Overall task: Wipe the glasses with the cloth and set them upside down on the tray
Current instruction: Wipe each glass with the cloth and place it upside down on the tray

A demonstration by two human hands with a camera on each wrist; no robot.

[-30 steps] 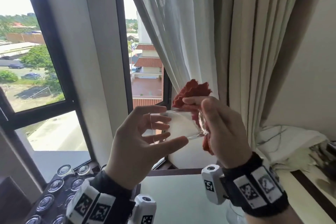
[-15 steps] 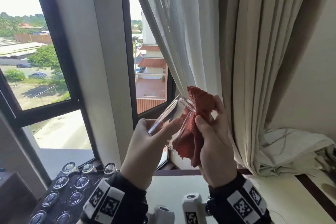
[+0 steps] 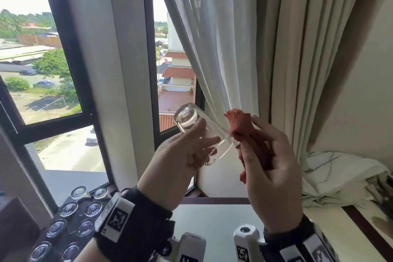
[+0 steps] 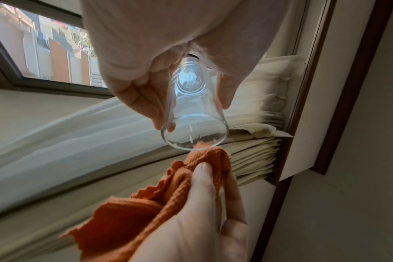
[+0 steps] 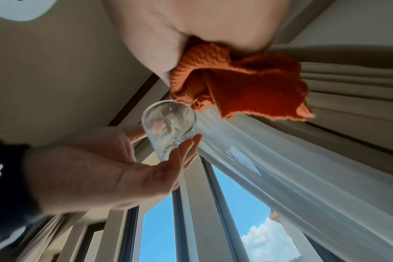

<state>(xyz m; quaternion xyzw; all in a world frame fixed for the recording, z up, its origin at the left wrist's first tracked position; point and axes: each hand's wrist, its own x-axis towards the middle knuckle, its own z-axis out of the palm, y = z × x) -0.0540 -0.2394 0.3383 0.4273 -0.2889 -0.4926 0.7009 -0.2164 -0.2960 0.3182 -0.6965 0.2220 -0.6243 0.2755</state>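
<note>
Head view, with both wrist views. Behind your hands stands a dark-framed window [image 3: 70, 100], with a sheer white curtain [image 3: 214, 49] drawn aside and a heavier beige curtain [image 3: 297, 59] to its right. A pale surface [image 3: 214, 217] lies below your wrists. At lower left a dark tray [image 3: 70, 229] carries several glasses set upside down [image 3: 69, 208], their round bases facing up. A heap of white fabric [image 3: 340, 174] lies at the right, against the wall. Nothing stands between your two hands and the camera; only the wrist bands and their cameras cross the lower edge.

Your left hand [image 3: 180, 161] is raised in front of the window and holds the glass [image 3: 202, 134] in the air, well above the tray. The glass is tilted, its thick base up and to the left, its open mouth down and to the right. The left wrist view shows the thumb on one side of the glass wall and the fingers [image 4: 141, 99] curled round the other side, so they grip the glass about its middle.

Your right hand [image 3: 274, 178] is held just beside the mouth of the glass, palm turned toward you. Its thumb and fingers [image 3: 265, 130] are pressed together on the bunched red-orange cloth [image 3: 251, 140], pinching it. A corner of the cloth stands up above the fingers, and a fold hangs below them. In the left wrist view the cloth touches the rim of the glass at its lower edge.
</note>
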